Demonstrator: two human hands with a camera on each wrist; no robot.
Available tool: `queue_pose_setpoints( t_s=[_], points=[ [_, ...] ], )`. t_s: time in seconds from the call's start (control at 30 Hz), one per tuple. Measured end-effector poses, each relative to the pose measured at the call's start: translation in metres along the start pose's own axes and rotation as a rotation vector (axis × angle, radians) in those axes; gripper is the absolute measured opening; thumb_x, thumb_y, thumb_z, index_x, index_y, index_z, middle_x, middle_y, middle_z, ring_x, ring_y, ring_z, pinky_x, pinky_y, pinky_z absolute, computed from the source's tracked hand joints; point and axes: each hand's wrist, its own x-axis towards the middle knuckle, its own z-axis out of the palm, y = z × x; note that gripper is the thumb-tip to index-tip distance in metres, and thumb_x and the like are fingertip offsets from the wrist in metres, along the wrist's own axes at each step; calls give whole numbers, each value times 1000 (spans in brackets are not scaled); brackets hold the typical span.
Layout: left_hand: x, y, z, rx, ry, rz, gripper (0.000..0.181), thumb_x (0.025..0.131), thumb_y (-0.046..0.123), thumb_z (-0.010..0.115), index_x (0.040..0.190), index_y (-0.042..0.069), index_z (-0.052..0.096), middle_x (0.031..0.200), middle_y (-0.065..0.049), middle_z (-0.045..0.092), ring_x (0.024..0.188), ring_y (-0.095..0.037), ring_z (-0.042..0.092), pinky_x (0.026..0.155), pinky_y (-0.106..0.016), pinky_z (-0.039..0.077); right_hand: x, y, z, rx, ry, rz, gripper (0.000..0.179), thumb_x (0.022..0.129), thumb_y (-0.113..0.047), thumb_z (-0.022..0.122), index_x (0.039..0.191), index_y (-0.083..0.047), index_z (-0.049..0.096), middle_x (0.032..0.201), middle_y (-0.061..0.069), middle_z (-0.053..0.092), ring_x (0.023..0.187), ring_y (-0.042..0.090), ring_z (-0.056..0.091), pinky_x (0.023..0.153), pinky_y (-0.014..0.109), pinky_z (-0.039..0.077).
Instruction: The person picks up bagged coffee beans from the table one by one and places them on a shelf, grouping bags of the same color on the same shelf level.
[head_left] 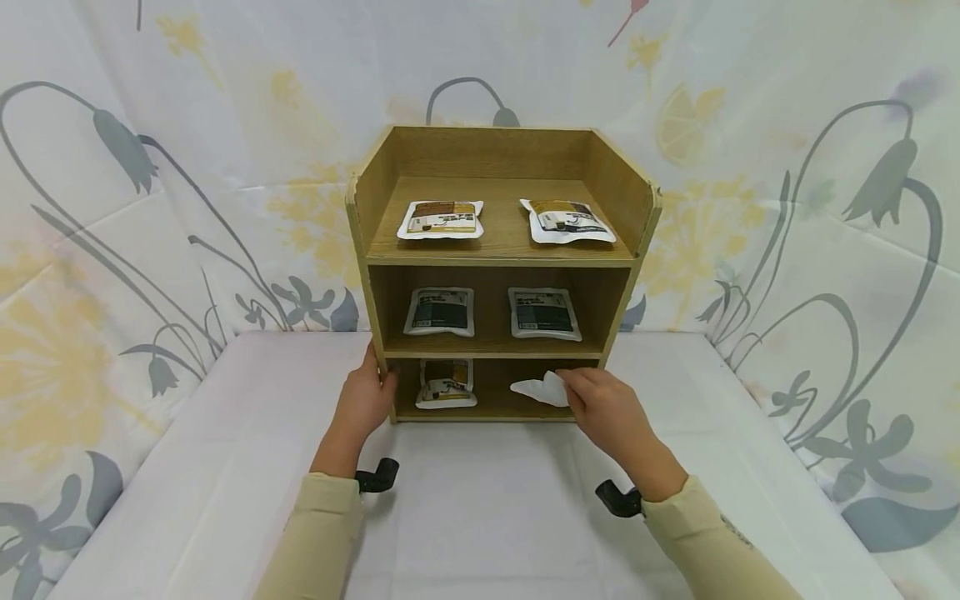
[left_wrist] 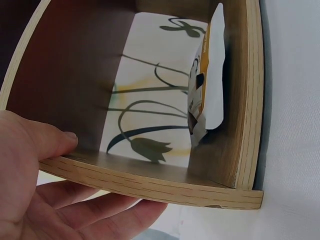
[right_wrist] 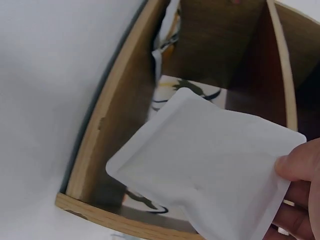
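A small wooden shelf with three levels stands against the patterned backdrop. My left hand grips its left side panel low down; in the left wrist view the thumb lies inside and the fingers outside. With thumb and fingers my right hand pinches a white pouch by one edge, at the front right of the bottom level. The pouch's plain side faces the right wrist camera; its other side is hidden. Left of it on that level sits a printed pouch.
On the top level lie a brown-labelled pouch and a yellow-labelled pouch. Two dark green-labelled pouches, a left one and a right one, are on the middle level. A white cloth covers the table.
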Motion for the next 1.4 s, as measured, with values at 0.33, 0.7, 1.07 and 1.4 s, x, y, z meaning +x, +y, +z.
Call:
queue_pose_setpoints(
  t_s=[0.33,0.7,1.07,1.4],
  points=[
    [0,0,0,11,15,26,61,101,23,44,152,1,18,122,-33,61,101,-43,67,81,-53,54,-7,-9,14,-68,-6,-106,28,72,-1,80,99,-5,75,88,7,72,78,23,68,68,32,57],
    [0,-1,0,8,14,17,61,101,23,44,152,2,17,126,-32,59,105,-43,65,84,-54,54,-9,-19,30,-76,-84,-101,21,75,-9,80,95,-13,76,90,3,73,81,21,68,70,33,57],
    [0,-1,0,9,10,27,61,102,24,44,152,1,18,125,-32,59,105,-44,65,85,-54,53,-9,-18,47,-46,-191,-45,27,79,-9,78,104,-17,74,101,3,73,91,22,70,75,35,58],
    [1,0,0,-4,2,11,62,102,23,44,152,1,17,129,-32,57,108,-43,64,85,-53,54,-8,-13,62,-20,-249,-26,28,81,-6,75,107,-18,73,110,4,71,102,23,68,81,35,57]
  ],
)
